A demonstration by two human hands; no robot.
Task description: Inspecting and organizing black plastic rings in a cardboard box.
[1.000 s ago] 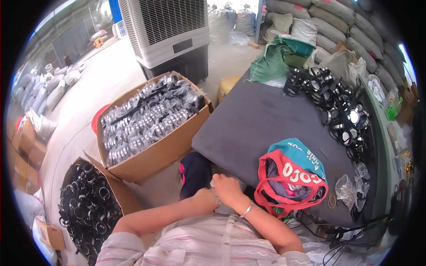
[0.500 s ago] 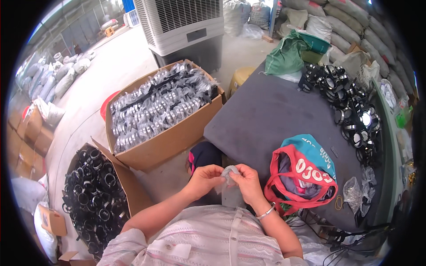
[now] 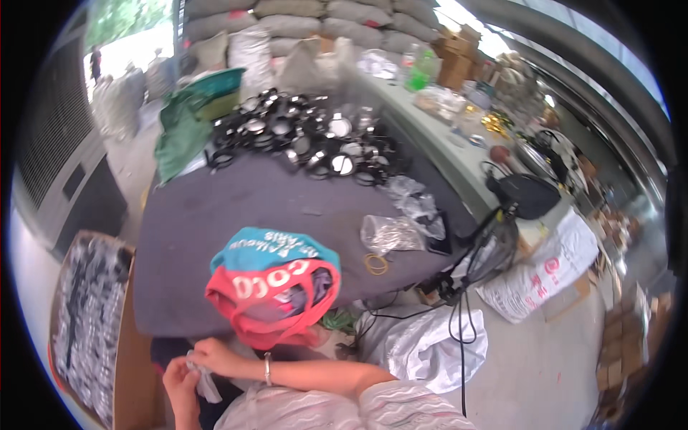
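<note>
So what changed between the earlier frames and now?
The view swung right, sliding the cardboard box to the left edge. Both hands, left hand and right hand, sit lower left, still gripping the small pale piece. The red-and-teal bag stayed on the dark table.

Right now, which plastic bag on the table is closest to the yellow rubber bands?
The clear plastic bag holding small silvery parts. It lies right above the yellow rubber bands, almost touching them. The other crumpled clear bags lie farther back, toward the pile of black round parts.
</note>
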